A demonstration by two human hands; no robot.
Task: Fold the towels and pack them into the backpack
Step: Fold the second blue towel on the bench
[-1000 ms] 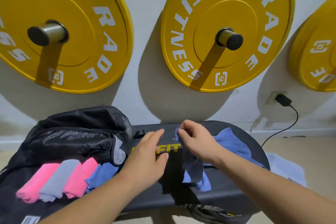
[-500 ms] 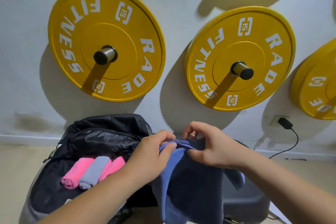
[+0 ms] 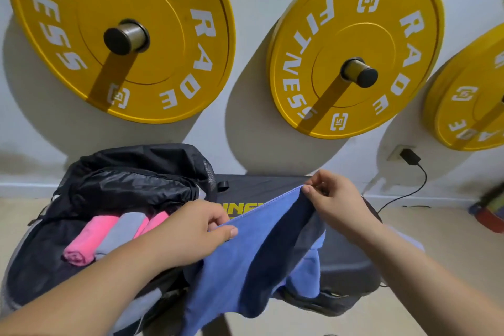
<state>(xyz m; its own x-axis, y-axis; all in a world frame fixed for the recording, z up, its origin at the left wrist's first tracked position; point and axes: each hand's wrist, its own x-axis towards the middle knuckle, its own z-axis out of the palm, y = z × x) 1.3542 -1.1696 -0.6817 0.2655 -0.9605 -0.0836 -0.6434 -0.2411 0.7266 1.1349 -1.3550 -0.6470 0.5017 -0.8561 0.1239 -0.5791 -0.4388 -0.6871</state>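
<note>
Both my hands hold one blue soft cloth towel (image 3: 237, 262) by its top edge, stretched out in the air above the black padded tabletop (image 3: 261, 188). My left hand (image 3: 191, 232) has a pinch grip on the near corner, thumb on top, fingers curled under. My right hand (image 3: 335, 199) has a fingertip pinch grip on the far corner, held a bit higher. The rest of the towel hangs down in front of the tabletop, with a dark shadowed fold through its middle.

An open black nylon backpack (image 3: 131, 185) lies on the left end of the tabletop, flap thrown back toward the wall. Inside it sit rolled towels side by side, touching: a pink rolled towel (image 3: 87, 240), a grey rolled towel (image 3: 120, 232), another pink roll (image 3: 155, 222) partly hidden by my left hand.

Three yellow round weight plates (image 3: 354, 46) hang on pegs on the white wall behind. A black plug with cable (image 3: 409, 157) sits in a wall socket at right.
</note>
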